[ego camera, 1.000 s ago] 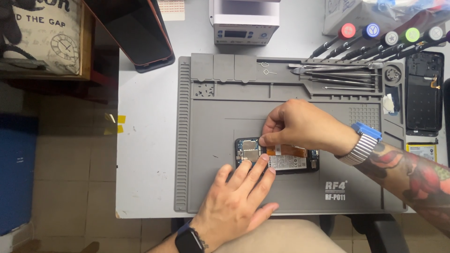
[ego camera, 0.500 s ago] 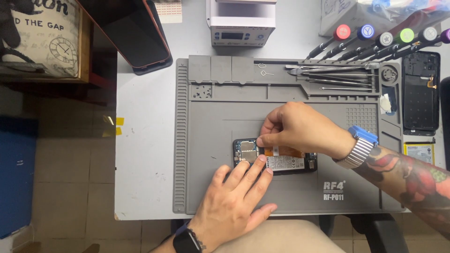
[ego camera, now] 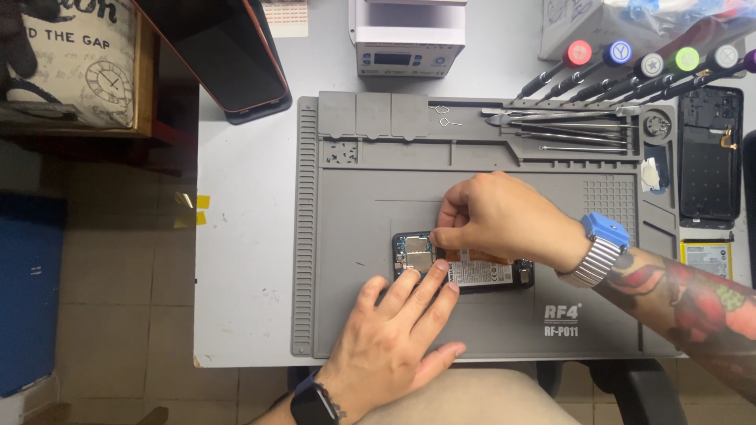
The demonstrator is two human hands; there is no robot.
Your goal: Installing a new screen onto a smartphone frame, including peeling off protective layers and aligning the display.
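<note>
Head view — opened phone point(ego camera: 472, 271), perhaps half-hidden under right hand point(ego camera: 504, 216) — tweezers point(ego camera: 567, 126) beyond.

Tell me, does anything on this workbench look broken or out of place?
The phone on the grey mat lies opened, back removed, battery and circuit board exposed. Its likely back cover sits apart at the right edge. The left hand steadies it while the right hand pinches inside.

The opened phone point(ego camera: 465, 264) lies flat on the grey mat point(ego camera: 354, 236) — back off, battery and board exposed.
</note>
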